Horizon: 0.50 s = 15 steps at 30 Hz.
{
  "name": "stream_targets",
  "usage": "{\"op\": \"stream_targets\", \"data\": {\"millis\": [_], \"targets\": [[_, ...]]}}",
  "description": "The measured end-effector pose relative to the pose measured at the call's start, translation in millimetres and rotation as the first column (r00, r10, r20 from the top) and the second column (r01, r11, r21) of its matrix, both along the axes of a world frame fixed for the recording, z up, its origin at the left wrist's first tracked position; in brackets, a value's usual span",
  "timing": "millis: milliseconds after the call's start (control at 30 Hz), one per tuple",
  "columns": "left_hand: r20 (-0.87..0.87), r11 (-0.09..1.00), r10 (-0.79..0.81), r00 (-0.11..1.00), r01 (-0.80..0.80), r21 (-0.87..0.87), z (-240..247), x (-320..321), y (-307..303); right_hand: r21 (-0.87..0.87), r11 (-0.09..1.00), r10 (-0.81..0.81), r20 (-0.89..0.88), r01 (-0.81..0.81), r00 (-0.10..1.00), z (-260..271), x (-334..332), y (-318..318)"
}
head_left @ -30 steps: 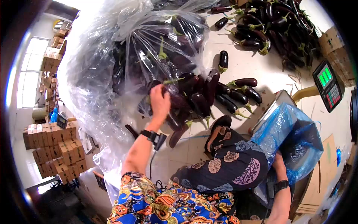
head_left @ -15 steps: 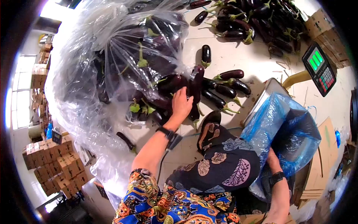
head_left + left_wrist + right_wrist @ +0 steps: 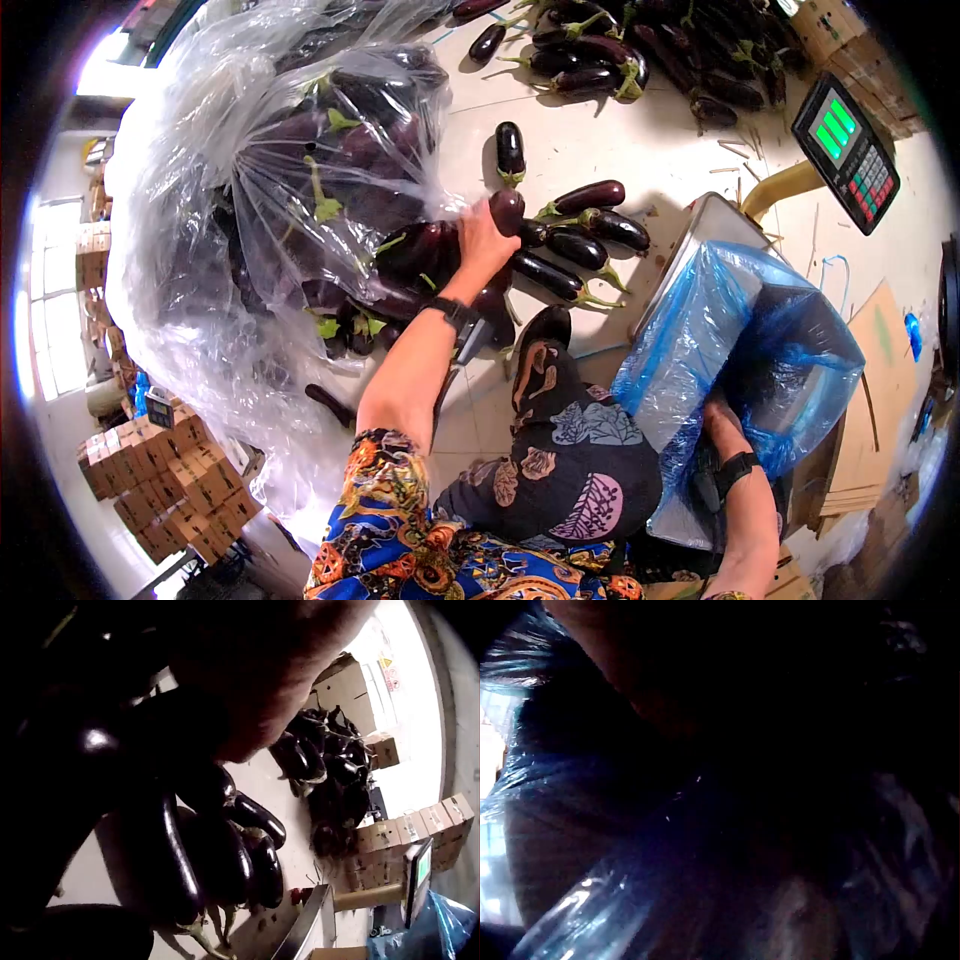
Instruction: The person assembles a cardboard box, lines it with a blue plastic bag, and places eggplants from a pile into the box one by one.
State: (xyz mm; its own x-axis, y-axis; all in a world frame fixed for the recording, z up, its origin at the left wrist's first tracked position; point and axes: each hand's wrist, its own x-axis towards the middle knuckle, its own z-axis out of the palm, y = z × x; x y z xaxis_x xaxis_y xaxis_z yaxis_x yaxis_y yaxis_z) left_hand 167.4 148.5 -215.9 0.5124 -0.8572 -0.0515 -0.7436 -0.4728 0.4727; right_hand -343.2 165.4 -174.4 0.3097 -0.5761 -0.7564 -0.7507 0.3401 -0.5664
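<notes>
My left hand (image 3: 484,246) grips a dark purple eggplant (image 3: 507,208) beside the loose pile, its rounded end showing past the thumb. From the left wrist view, the hand (image 3: 262,682) looms dark above several glossy eggplants (image 3: 236,859). A large clear plastic bag (image 3: 200,215) full of eggplants lies just left of this hand. My right hand (image 3: 724,428) is at the near edge of an open blue plastic bag (image 3: 690,325), its fingers hidden in the dark folds. Only dim film (image 3: 585,900) and a shadowed part of the hand show in the right wrist view.
A scale display (image 3: 850,150) with green digits stands on a yellowish post behind the metal platform (image 3: 680,250). More eggplants (image 3: 690,60) are heaped at the back right. Flat cardboard (image 3: 870,420) lies at right, stacked cartons (image 3: 170,475) at far left. My shod foot (image 3: 545,345) is near the pile.
My left hand has moved right and up from the bag's near edge, across the loose eggplants, and now grips one. My right hand stays at the blue bag. The head view has shifted right.
</notes>
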Motion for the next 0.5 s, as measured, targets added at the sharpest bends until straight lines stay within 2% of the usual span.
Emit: {"op": "stream_targets", "data": {"millis": [100, 133, 167, 233, 267, 300, 367, 400, 500], "targets": [[-0.229, 0.987, -0.018, 0.973, -0.019, -0.159, 20.1, -0.5, 12.8, -0.108, 0.950, 0.290, -0.049, -0.293, 0.956, 17.6, 15.4, -9.7], [-0.289, 0.975, -0.031, 0.957, -0.035, -0.220, 40.7, -2.1, 16.6, -0.137, 0.917, 0.370, -0.066, -0.375, 0.927, 23.3, 20.2, -11.6], [-0.515, 0.970, -0.054, 0.855, -0.078, -0.230, 64.2, -0.8, 19.0, -0.165, 0.879, 0.440, -0.082, -0.448, 0.894, 26.0, 26.1, -13.4], [-0.718, 0.944, -0.085, 0.691, -0.175, -0.280, 107.3, 3.5, 24.7, -0.208, 0.806, 0.542, -0.116, -0.554, 0.832, 34.4, 31.5, -14.2], [-0.846, 0.908, -0.167, 0.507, -0.255, -0.332, 117.9, 6.2, 27.3, -0.230, 0.768, 0.584, -0.133, -0.598, 0.801, 37.7, 35.5, -15.5], [-0.901, 0.876, -0.227, 0.370, -0.326, -0.355, 129.5, 6.3, 29.6, -0.255, 0.732, 0.617, -0.145, -0.631, 0.774, 42.8, 36.7, -16.4], [-0.938, 0.855, -0.281, 0.202, -0.392, -0.340, 156.2, 7.1, 34.3, -0.279, 0.690, 0.645, -0.182, -0.668, 0.742, 51.7, 38.9, -17.8], [-0.941, 0.850, -0.299, 0.156, -0.406, -0.337, 165.5, 6.8, 36.3, -0.285, 0.677, 0.655, -0.187, -0.678, 0.732, 57.6, 37.7, -17.1], [-0.929, 0.829, -0.371, 0.021, -0.444, -0.341, 180.1, 6.5, 43.4, -0.174, 0.752, 0.564, -0.331, -0.636, 0.757, 74.1, 36.4, -16.5]]}}
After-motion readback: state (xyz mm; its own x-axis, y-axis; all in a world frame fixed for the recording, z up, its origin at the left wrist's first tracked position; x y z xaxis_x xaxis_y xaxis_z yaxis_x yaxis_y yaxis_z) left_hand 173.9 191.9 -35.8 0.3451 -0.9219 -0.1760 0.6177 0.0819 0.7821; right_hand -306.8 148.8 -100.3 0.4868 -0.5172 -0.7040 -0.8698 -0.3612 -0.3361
